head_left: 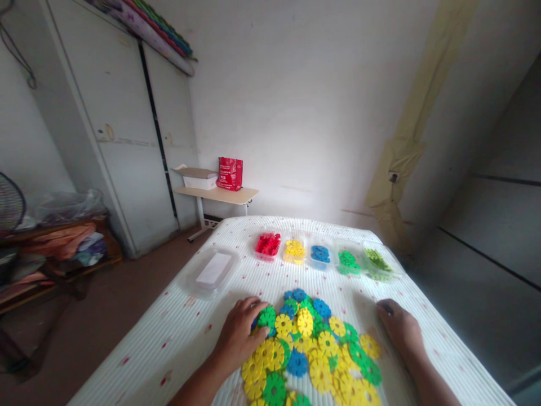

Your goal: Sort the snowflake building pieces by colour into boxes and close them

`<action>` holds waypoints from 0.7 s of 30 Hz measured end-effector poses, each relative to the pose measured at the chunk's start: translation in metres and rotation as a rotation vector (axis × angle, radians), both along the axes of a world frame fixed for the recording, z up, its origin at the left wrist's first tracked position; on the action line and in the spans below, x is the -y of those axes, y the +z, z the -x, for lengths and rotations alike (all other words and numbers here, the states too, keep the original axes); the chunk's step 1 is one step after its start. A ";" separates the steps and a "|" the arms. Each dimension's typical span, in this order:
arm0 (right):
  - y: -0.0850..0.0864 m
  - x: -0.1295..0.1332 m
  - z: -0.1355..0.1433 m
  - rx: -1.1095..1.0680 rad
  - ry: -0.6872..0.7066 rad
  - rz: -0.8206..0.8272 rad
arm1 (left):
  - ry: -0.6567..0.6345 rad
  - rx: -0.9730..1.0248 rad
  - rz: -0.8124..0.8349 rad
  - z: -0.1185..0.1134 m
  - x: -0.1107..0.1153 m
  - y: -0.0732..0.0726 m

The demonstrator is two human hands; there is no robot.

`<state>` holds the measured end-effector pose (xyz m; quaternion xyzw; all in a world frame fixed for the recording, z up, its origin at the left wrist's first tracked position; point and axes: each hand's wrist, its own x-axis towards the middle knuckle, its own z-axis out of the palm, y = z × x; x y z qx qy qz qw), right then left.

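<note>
A loose pile of flower-shaped plastic discs [298, 363] in yellow, green and blue lies on the table in front of me. At the pile's left edge is my left hand [242, 328], thumb and fingers apart, touching a green disc [266, 317]; a blue disc is partly hidden under the fingers. To the right of the pile, my right hand [401, 326] rests on the tablecloth with loosely bent fingers and nothing visible in it. A small gap separates it from the nearest yellow disc [370, 345].
Clear tubs line the far side: red pieces [267, 246], yellow [295, 251], blue [320, 255], green [349, 263] and light green [377, 261]. A clear lid [226, 287] with a white label lies left. Beyond stand a side table [230, 195] and a red bag [230, 173].
</note>
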<state>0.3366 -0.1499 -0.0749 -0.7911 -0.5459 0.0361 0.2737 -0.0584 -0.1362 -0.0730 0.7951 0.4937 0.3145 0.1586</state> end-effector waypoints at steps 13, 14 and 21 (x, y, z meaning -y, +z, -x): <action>0.000 -0.001 -0.001 -0.008 -0.013 0.018 | 0.008 0.203 -0.021 0.001 -0.004 -0.002; 0.000 -0.001 -0.001 -0.010 -0.013 0.018 | 0.018 0.219 -0.022 0.001 -0.005 -0.002; -0.001 -0.001 -0.001 -0.004 -0.019 0.003 | 0.050 0.277 0.038 0.001 -0.004 0.003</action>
